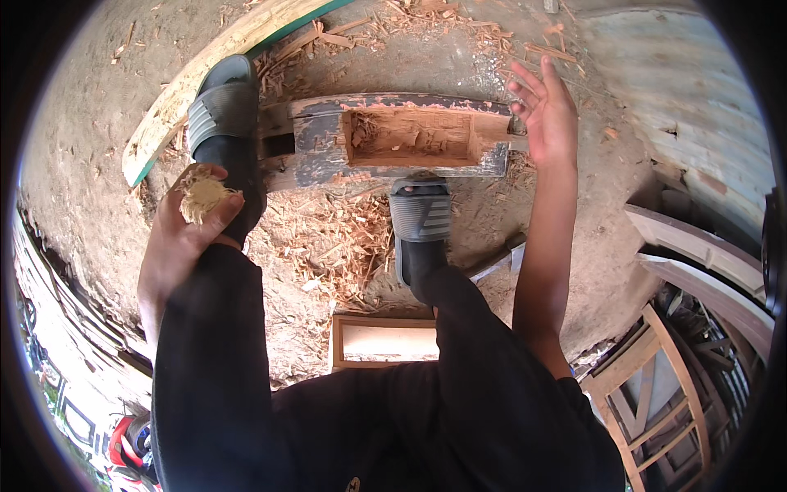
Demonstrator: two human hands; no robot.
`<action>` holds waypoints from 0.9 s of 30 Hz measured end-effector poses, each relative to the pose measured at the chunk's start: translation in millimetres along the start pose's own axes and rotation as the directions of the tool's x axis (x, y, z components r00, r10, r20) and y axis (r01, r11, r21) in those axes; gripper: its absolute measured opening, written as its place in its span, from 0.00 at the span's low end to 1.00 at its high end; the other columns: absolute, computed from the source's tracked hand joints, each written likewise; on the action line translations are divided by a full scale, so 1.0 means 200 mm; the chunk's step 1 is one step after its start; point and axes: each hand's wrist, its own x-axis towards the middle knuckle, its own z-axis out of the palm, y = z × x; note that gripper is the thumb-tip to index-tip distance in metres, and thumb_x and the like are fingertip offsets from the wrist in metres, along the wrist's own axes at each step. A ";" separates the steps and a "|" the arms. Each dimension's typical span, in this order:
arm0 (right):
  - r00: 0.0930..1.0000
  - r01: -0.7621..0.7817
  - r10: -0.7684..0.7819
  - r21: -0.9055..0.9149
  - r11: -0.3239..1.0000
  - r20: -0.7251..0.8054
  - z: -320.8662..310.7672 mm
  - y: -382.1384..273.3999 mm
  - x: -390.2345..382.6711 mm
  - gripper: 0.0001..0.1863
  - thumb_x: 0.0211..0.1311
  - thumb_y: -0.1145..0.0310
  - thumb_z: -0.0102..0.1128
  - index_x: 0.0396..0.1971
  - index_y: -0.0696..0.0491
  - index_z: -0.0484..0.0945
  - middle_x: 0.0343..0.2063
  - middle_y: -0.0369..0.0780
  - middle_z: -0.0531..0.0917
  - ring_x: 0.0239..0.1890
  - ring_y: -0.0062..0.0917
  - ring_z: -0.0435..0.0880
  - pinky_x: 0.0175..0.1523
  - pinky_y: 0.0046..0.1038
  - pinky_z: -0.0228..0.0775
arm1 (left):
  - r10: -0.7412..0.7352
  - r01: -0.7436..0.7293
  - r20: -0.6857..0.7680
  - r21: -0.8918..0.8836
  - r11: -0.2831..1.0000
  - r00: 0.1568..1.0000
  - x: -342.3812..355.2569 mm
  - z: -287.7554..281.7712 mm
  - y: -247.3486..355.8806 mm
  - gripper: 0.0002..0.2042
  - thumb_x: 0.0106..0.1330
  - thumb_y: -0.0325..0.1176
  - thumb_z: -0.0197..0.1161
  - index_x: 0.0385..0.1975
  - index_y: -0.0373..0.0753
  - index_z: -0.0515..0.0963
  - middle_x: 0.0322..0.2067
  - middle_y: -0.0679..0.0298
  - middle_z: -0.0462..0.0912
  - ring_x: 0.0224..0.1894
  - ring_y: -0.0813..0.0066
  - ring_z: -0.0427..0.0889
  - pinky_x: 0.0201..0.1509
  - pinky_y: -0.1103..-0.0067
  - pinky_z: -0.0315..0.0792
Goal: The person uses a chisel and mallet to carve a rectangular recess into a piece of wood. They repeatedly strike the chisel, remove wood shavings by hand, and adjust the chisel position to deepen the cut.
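My left hand (184, 217) is closed around a piece of wood whose pale, frayed, rounded end (202, 197) points up; the rest of it is hidden. That hand is beside my left shin. My right hand (548, 115) is raised past the right end of a wooden block, its fingers apart and nothing in them. The block (320, 139), with worn dark grey paint, has a rectangular hollow (410, 135) cut into it, with bare wood and chips inside. At its near edge is my right sandalled foot (420, 215); my left sandalled foot (225, 107) is by its left end.
Wood shavings (336, 246) cover the ground between my feet. A curved, green-edged timber (176, 107) lies at the far left. A small wooden frame (336, 348) is near my legs. At the right are corrugated metal sheets (672, 82), curved boards (697, 246) and a slatted wooden frame (631, 369).
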 end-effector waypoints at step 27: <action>0.694 -0.524 0.709 0.590 0.615 -0.123 -0.78 1.18 -0.94 0.15 0.49 0.63 0.60 0.34 0.55 0.70 0.24 0.38 0.73 0.27 0.27 0.76 0.35 0.29 0.71 | 0.415 -0.339 0.341 -0.263 0.904 0.843 0.32 -0.26 0.39 0.12 0.66 0.43 0.54 0.31 0.40 0.69 0.19 0.72 0.62 0.19 0.83 0.62 0.23 0.82 0.59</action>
